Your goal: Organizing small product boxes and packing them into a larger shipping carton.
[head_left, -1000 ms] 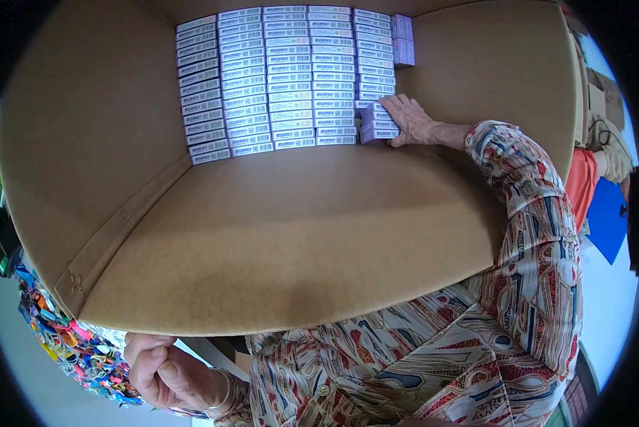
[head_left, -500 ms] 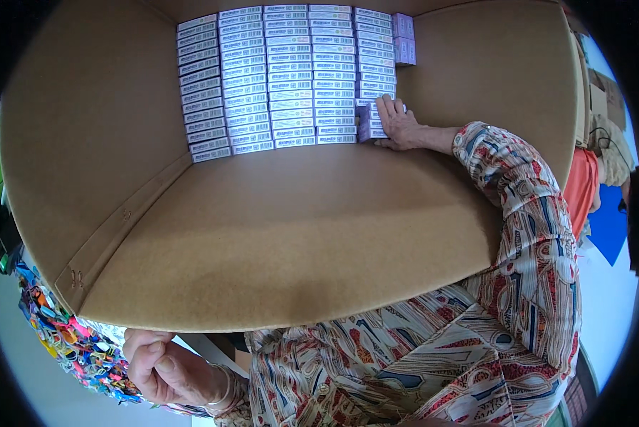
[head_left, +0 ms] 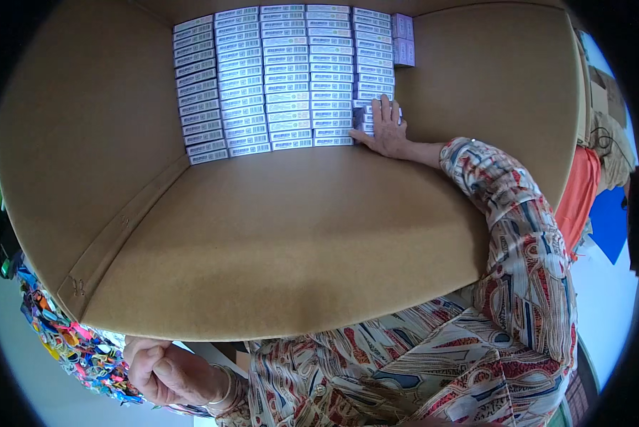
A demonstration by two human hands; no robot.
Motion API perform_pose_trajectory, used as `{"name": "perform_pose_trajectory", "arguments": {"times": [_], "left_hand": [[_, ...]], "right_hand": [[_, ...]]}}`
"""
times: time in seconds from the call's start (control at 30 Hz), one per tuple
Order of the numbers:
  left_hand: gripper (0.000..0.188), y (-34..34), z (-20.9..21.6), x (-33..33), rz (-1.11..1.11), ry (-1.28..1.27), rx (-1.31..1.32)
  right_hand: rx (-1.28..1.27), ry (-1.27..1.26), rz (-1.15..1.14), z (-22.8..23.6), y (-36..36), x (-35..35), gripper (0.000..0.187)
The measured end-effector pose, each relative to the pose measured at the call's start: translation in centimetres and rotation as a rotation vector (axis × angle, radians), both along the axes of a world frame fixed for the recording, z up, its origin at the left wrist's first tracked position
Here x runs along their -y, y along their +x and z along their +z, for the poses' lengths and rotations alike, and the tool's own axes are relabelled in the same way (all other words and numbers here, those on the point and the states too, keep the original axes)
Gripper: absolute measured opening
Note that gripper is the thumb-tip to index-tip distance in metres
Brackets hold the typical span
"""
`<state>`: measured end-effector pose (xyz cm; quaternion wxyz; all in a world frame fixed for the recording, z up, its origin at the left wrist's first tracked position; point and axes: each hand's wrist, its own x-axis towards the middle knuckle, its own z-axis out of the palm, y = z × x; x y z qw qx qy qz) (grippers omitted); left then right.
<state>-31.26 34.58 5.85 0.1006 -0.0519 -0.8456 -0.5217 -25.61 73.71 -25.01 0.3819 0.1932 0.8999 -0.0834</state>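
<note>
Small flat white-and-lilac boxes point(head_left: 286, 78) stand packed in several columns against the far side of a large brown carton point(head_left: 262, 242). At the near end of the rightmost long column, my right hand point(head_left: 388, 134) lies over a short stack of the same boxes point(head_left: 366, 119). Its fingers are spread across them, with the thumb stretched to their near left corner; the hand partly hides the stack. My left hand point(head_left: 170, 373) is closed just outside the carton's near edge, thumb against curled fingers. The edge covers some fingertips, so whatever they hold cannot be made out.
Two lilac box stacks point(head_left: 403, 40) stand at the far right of the columns. High carton walls surround the boxes. Outside on the left lies a heap of small multicoloured items point(head_left: 77, 349). An orange cloth point(head_left: 579, 196) and a blue sheet point(head_left: 610, 224) show at right.
My right hand has shifted slightly left with the short stack, now closer against the neighbouring column. Its fingers have spread and the thumb now points left. My left hand is nearly unmoved.
</note>
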Motion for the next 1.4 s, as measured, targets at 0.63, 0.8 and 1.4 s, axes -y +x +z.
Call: {"name": "perform_pose_trajectory", "arguments": {"times": [0.63, 0.8, 1.4], "left_hand": [[0.016, 0.6, -0.2, 0.5, 0.033, 0.058, -0.018], [0.019, 0.8, -1.1, 0.2, 0.074, 0.084, -0.079], [0.053, -7.8, -10.0, -21.1, -1.484, -0.823, -0.238]], "right_hand": [[-0.237, 0.157, -0.709, -3.5, 0.8, 0.8, 0.104], [-0.212, 0.057, -0.737, -3.0, 1.1, 0.0, 0.108], [0.009, -0.276, -0.73, 3.5, -6.7, -12.7, 0.096]]}}
